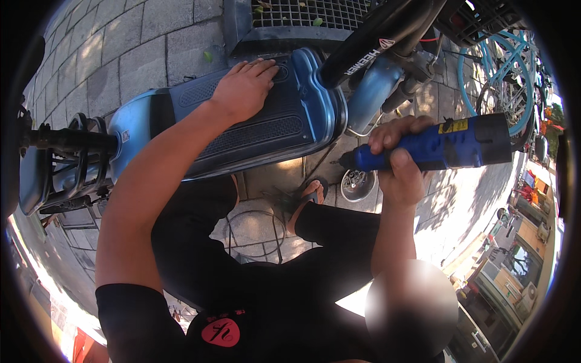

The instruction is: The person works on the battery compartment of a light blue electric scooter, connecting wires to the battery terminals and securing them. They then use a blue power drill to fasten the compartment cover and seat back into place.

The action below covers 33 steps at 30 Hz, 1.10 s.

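Note:
My left hand (243, 89) lies flat, fingers stretched out, on the black textured footboard (254, 134) of a blue electric scooter (134, 124). In my right hand (399, 160) is a blue and black cordless power tool (445, 145), gripped round its body. The tool's narrow black nose points left toward the scooter's front end, apart from it. Beneath the nose, a round metal bowl (358, 185) on the ground holds small metal parts, too small to name. The scooter's black steering column (375, 45) rises at the upper right.
A metal grating (302, 15) lies in the stone paving beyond the scooter. A loop of dark cable (254, 213) rests on the ground between my legs, near my sandalled foot (313, 192). Light blue bicycles (499, 69) stand at the right; a black coil spring (77, 142) sits at the scooter's left end.

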### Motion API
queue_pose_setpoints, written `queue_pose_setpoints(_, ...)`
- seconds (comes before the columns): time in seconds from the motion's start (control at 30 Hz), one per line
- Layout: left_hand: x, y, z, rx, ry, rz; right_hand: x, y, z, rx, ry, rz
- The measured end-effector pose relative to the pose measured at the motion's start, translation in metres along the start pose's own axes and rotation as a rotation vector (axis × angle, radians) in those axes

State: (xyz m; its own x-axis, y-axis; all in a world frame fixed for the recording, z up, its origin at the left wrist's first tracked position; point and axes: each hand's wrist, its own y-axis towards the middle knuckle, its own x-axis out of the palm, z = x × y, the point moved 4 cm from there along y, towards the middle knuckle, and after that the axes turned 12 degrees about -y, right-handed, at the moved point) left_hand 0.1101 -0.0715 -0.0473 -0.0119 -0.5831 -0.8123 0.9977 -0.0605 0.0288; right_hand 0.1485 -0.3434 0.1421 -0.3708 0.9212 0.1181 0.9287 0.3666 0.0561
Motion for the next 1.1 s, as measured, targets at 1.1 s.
queue_pose_setpoints(1.1, -0.010, 0.017, -0.011, -0.122, -0.362, 0.154, -0.027, 0.031, 0.039, 0.194, -0.091, -0.072)
